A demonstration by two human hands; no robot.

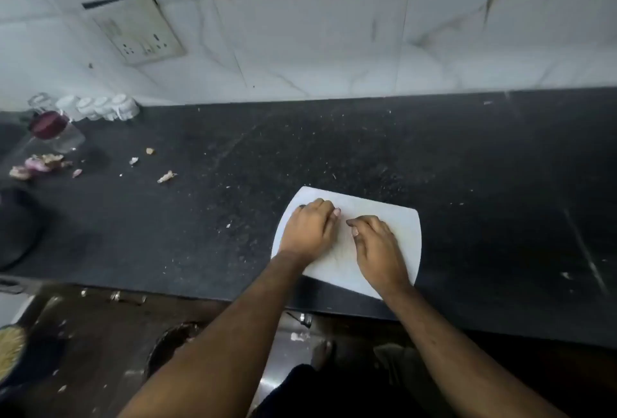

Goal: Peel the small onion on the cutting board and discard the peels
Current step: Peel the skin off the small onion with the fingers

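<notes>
A dark speckled worktop (334,150) carries the white cutting board (397,217). Left hand (309,229) and right hand (379,250) rest curled there; any onion is hidden, grip unclear. Peel scraps (40,165) lie far left, undiscarded.

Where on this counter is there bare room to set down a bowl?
Free: right of the board, up to the wall, and between board and wall. Crowded: far left, with jars and peels. Both hands, left hand and right hand, cover the board.
</notes>
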